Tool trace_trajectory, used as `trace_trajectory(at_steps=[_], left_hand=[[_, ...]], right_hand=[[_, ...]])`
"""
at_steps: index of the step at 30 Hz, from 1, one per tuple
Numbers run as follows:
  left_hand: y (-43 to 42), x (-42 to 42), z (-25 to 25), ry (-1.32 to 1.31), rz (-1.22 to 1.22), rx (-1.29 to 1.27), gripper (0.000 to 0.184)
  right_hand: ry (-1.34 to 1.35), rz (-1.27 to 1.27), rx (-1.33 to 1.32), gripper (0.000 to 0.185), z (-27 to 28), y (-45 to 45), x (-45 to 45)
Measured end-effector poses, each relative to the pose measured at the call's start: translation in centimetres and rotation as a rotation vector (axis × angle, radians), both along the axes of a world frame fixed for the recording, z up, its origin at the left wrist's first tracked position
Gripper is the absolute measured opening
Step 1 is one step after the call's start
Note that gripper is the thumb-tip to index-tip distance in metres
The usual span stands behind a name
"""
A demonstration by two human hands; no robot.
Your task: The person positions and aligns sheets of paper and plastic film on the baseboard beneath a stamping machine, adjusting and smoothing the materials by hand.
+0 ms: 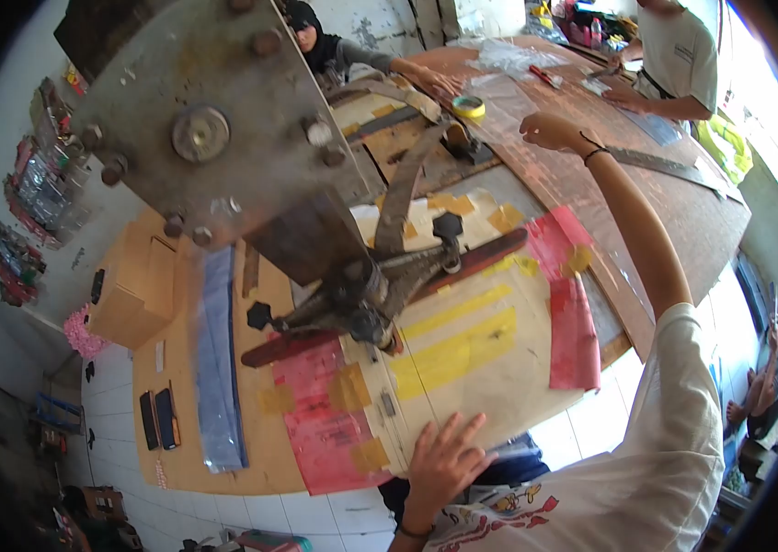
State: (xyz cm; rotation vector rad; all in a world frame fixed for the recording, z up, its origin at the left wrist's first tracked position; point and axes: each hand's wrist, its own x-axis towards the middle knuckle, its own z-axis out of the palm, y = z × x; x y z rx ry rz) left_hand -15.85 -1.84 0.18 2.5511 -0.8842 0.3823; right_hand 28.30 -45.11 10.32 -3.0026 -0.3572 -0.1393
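My left hand lies palm down with spread fingers on the near edge of a cream sheet marked with yellow strips. Red strips and brown tape flank the sheet. My right hand is raised at the end of my outstretched arm, near the large brown table. Its fingers are curled together; what they hold, if anything, I cannot make out. Between my hands, a metal press head with black knobs and a long reddish bar stands over the sheet.
A steel plate with bolts fills the upper left. Blue plastic strips and a cardboard box are at the left. Yellow tape sits on the brown table. Two people work at the back; another person is at the far right.
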Motion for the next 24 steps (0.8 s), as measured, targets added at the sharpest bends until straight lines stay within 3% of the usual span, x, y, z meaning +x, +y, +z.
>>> trace_trajectory(at_steps=[4, 8, 11, 12, 15, 21, 24], left_hand=[[0.0, 0.0, -0.2, -0.035, -0.005, -0.013, 0.035], [0.2, 0.0, -0.6, -0.050, -0.021, -0.019, 0.033], [0.2, 0.0, -0.6, -0.051, -0.029, -0.053, 0.031], [0.3, -0.1, -0.6, -0.033, -0.029, -0.064, 0.029], [0.3, -0.1, -0.9, -0.033, -0.030, -0.084, 0.030], [0.7, -0.1, -0.7, -0.003, -0.067, -0.117, 0.030], [0.9, -0.2, -0.9, -0.001, -0.088, -0.130, 0.030]], right_hand=[[0.240, 0.006, -0.017, 0.031, -0.6, 0.3, -6.9], [0.272, 0.042, 0.011, 0.033, -1.9, 0.5, -10.5], [0.044, -0.048, 0.096, 0.036, -4.7, 1.4, -15.4], [0.248, -0.103, 0.018, 0.047, -4.5, 2.0, -16.3], [-0.151, -0.274, -0.068, 0.062, -7.5, 5.1, -22.6], [-0.166, -0.423, 0.152, 0.073, -7.7, 6.0, -25.5], [-0.105, -0.439, 0.114, 0.070, -7.1, 5.2, -26.0]])
